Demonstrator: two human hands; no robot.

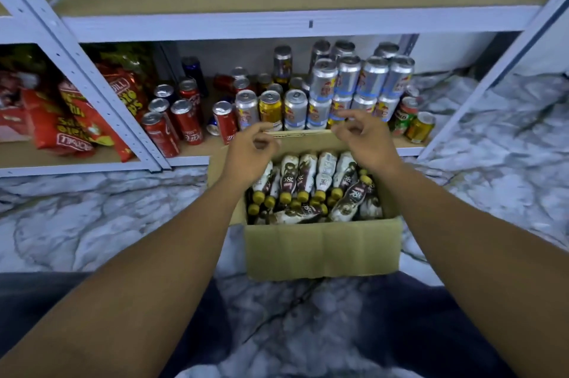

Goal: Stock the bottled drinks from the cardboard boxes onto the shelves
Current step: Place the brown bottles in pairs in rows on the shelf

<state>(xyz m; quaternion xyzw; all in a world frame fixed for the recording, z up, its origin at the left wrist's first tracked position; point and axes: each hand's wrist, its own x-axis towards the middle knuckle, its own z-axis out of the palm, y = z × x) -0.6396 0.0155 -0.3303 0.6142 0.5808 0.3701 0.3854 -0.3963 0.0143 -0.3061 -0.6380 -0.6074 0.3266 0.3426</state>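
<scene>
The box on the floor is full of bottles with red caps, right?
Not quite. The head view shows that the bottles filling the cardboard box on the floor have yellow caps, not red ones.

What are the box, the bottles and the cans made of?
Box: matte brown cardboard, with fold creases on its front. Bottles: probably plastic, in glossy printed wraps with yellow caps. Cans: shiny metal, likely aluminium, with pull-tab tops.

Marble-patterned floor (92,223) carries an open cardboard box (323,251), just before the front edge of the lower shelf (197,151). That shelf holds red cans (184,119) left, stacked silver cans (363,78) right; crisp bags (77,119) in the left bay
</scene>
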